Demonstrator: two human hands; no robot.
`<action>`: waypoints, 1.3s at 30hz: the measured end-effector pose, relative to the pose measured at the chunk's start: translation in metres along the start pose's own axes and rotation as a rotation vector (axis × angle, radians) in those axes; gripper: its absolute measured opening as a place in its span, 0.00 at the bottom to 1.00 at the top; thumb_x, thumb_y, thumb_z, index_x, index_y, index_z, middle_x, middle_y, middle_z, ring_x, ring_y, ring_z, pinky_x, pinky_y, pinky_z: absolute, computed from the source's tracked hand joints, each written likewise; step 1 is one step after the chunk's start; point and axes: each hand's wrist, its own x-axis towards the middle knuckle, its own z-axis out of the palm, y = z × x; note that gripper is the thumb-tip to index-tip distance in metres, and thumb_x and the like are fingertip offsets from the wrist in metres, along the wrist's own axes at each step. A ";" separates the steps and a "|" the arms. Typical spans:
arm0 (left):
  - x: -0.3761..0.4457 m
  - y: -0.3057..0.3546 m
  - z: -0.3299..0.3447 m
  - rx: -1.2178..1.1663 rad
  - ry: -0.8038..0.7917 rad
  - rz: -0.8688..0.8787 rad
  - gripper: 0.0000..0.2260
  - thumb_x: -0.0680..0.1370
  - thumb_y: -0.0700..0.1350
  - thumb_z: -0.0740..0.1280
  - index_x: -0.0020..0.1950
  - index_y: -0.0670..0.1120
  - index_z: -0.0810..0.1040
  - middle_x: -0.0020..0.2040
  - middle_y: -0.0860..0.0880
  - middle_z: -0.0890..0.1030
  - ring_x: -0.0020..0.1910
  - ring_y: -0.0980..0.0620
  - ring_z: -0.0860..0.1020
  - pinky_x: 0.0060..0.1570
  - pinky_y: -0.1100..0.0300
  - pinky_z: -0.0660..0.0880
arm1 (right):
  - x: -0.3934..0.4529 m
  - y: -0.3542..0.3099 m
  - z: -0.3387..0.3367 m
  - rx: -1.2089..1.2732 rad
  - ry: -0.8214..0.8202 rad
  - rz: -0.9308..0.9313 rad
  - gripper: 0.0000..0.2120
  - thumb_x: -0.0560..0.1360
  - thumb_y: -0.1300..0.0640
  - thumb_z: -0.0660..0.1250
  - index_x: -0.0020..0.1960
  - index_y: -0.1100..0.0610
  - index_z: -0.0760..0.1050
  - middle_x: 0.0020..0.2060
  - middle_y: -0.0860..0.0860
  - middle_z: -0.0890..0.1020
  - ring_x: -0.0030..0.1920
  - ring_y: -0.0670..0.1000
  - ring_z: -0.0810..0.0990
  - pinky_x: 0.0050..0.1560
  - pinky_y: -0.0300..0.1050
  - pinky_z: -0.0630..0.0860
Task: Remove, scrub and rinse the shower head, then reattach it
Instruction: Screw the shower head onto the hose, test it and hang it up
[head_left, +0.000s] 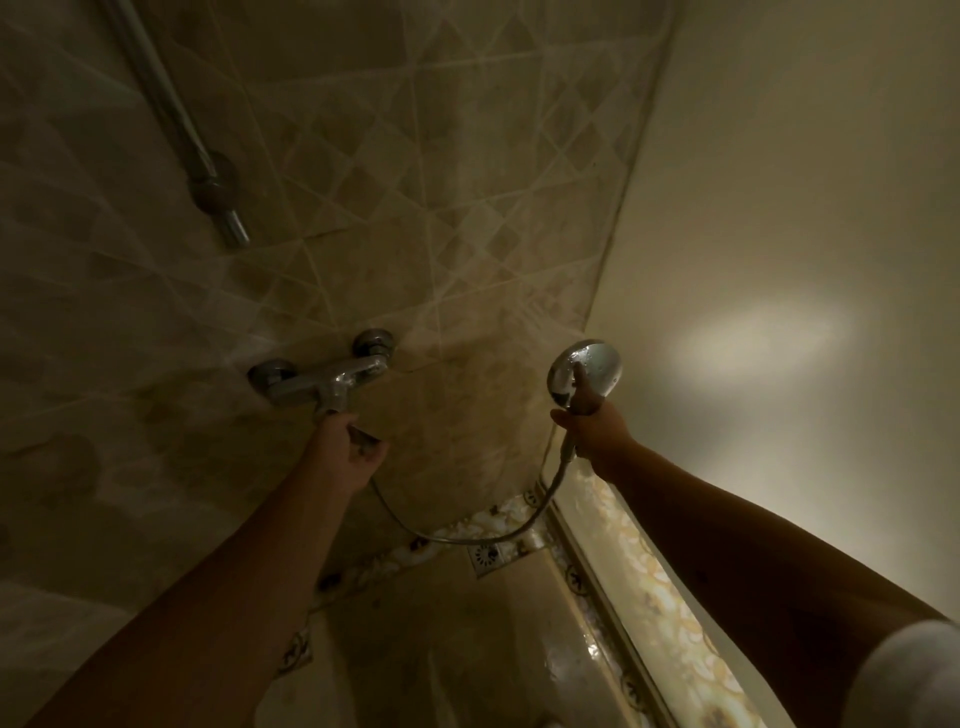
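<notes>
**Shower head held off its mount, left hand at the mixer lever**

The setting is a dim shower corner: a tiled wall (363, 156) with a diamond pattern on the left and centre, a plain pale wall (779, 208) on the right, and a wet floor with a square floor drain (485, 557) in the far corner.

At upper left, a chrome riser pipe (171, 104) runs down the tiled wall; nothing hangs on it. Below it, the wall-mounted mixer tap (324, 382) projects toward the viewer. The left hand (345, 447) has its fingers curled around the tap's lever, probably so the water can be controlled for rinsing; no flow is visible.

A flexible hose (467, 540) sags from below the tap toward the floor and rises again to the right.

The right hand (589, 421) is wrapped around the handle of the shower head (592, 364), with one finger extended up its back for steadiness. The head is raised, apart from both walls, its wet chrome back facing the viewer.
</notes>
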 end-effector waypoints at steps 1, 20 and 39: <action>0.000 0.000 0.000 -0.007 -0.006 0.002 0.08 0.80 0.42 0.61 0.56 0.41 0.76 0.63 0.40 0.77 0.64 0.40 0.74 0.62 0.45 0.72 | 0.000 -0.001 0.000 -0.003 0.000 0.001 0.25 0.73 0.62 0.71 0.69 0.54 0.72 0.50 0.55 0.80 0.36 0.47 0.74 0.34 0.40 0.71; -0.009 0.003 -0.002 -0.058 0.000 0.010 0.14 0.79 0.45 0.63 0.63 0.42 0.75 0.65 0.39 0.76 0.63 0.39 0.75 0.65 0.42 0.70 | 0.001 0.004 -0.002 -0.026 0.063 0.040 0.11 0.72 0.58 0.73 0.54 0.56 0.78 0.37 0.51 0.79 0.36 0.49 0.77 0.36 0.45 0.75; -0.027 0.006 -0.001 -0.124 -0.036 0.020 0.16 0.78 0.46 0.63 0.65 0.42 0.75 0.67 0.41 0.76 0.65 0.40 0.73 0.65 0.44 0.68 | -0.001 0.006 0.001 -0.036 0.081 0.043 0.14 0.71 0.57 0.74 0.56 0.55 0.78 0.40 0.51 0.80 0.39 0.50 0.78 0.35 0.42 0.73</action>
